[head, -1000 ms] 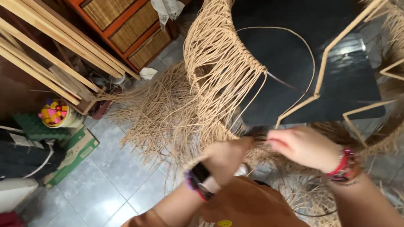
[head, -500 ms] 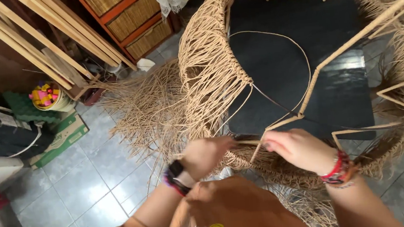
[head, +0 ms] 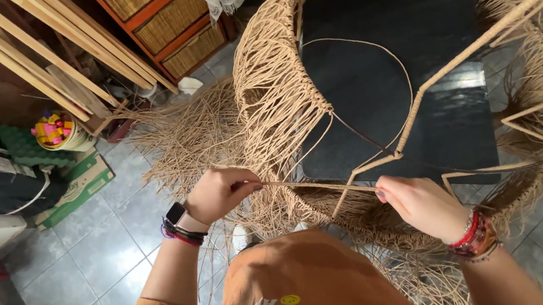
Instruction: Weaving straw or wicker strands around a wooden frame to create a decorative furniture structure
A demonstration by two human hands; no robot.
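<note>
I see the strand [head: 317, 185] stretched between my left hand [head: 219, 193] and right hand [head: 420, 203], apparently before the woven frame [head: 280, 99].

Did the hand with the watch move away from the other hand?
Yes. The left hand has slid left along the woven frame, away from the right hand.

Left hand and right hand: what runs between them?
In the head view, a taut tan strand spans from the left hand to the right hand, crossing the woven frame.
</note>
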